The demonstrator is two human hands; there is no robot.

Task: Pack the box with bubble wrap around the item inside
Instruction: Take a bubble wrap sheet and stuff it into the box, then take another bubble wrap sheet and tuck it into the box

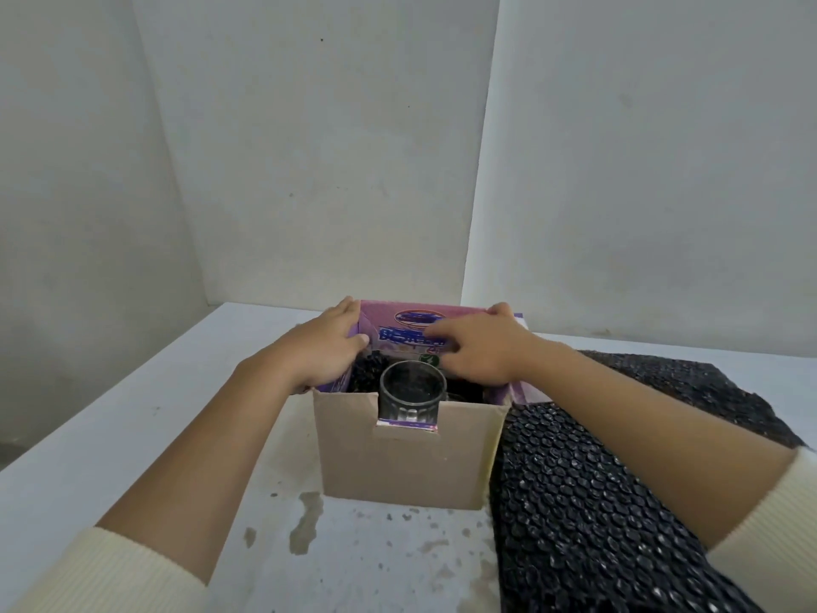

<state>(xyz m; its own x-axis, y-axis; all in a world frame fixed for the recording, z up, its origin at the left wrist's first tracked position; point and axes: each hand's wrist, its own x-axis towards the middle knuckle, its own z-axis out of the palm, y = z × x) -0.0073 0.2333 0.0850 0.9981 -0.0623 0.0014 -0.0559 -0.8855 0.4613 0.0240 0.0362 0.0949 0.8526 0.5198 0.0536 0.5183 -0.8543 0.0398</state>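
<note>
Bubble wrap [597, 502] is spread loose on the desk [177, 435], touching the right side of the box [398, 462]. The glass [412, 391] is stood upright inside, against the near wall, with dark wrap [369, 369] packed at its left. The left grip [325, 347] is clasped over the left flap. The right grip [484, 353] is laid released, fingers on the far flap [398, 320]. The loose sheet is judged nearer the right grip.
</note>
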